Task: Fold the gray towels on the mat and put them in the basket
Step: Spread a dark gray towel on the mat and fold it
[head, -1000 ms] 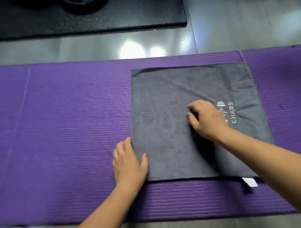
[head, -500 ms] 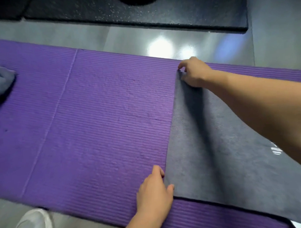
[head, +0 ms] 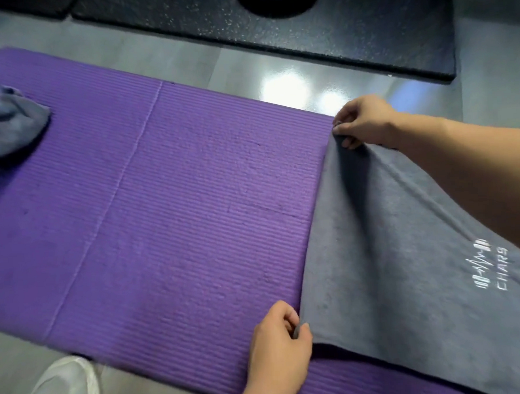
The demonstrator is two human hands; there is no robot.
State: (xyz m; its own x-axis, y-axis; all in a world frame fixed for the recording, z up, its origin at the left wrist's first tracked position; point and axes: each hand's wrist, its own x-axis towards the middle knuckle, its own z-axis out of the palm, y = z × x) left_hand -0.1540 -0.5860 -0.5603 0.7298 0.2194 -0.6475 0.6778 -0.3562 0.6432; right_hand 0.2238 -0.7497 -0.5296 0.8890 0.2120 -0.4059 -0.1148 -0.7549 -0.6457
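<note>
The right arm is stretched in from the right across the gray towel [head: 387, 251], and the right hand [head: 365, 121] is set at the towel's far left corner, where the cloth is pinched between thumb and curled fingers and lifted slightly off the purple mat [head: 179, 214], so that a ridge is raised in the fabric beside the forearm. The left arm is brought up from the bottom edge, and the left hand [head: 279, 334] is closed on the near left corner, the hem seemingly pinched between thumb and forefinger, though the grip is partly hidden. The towel is laid over the right part of the mat, white logo [head: 488, 265] upward, its left edge stretched between the two hands. To the left a broad stretch of bare mat is seen, with a crumpled towel [head: 10, 126] at its far left, well apart. A white shoe [head: 65, 383] is seen just off the mat's near edge.
</note>
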